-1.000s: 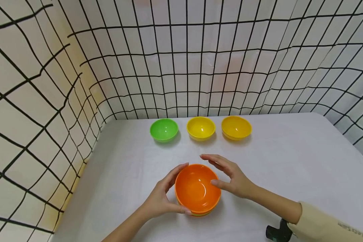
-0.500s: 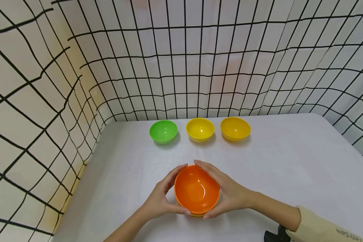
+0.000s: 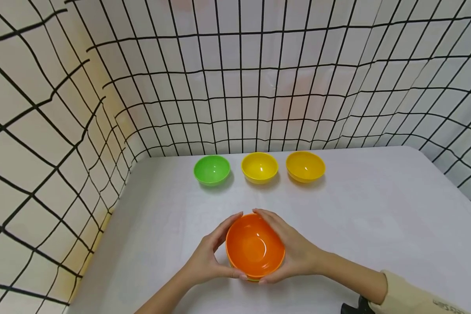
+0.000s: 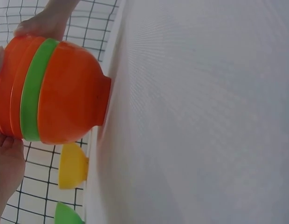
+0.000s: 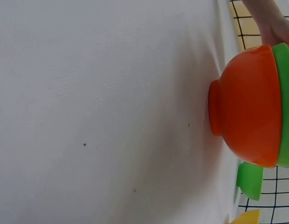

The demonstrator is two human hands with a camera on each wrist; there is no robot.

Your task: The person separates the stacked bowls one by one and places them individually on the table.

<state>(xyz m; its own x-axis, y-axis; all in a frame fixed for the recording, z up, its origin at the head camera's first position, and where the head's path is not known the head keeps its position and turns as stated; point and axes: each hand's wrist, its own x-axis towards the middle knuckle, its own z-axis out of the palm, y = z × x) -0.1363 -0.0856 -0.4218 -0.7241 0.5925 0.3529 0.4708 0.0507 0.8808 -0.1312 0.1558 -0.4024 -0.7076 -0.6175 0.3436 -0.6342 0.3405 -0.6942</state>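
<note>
A stack of nested bowls (image 3: 255, 246) stands on the white table near the front, its top bowl orange. From the side, the left wrist view shows orange bowls with one green bowl (image 4: 36, 91) among them and an orange bowl (image 4: 72, 93) at the bottom. My left hand (image 3: 208, 259) holds the stack's left side, fingers at the far rim and thumb at the near rim. Opposite it, my right hand (image 3: 296, 253) curls round the right side the same way. The two thumbs nearly meet in front. In the right wrist view, the stack's foot (image 5: 215, 107) sits on or just above the cloth.
Behind the stack, a green bowl (image 3: 212, 170), a yellow bowl (image 3: 260, 168) and a darker yellow bowl (image 3: 305, 166) stand in a row along the table's far edge. White walls with a black grid (image 3: 241, 69) enclose the back and sides. A black object (image 3: 357, 307) shows by the right sleeve.
My right hand, earlier raised with its thumb over the top bowl, has come down round the stack's right side and closed in slightly. The left hand and the stack have hardly moved.
</note>
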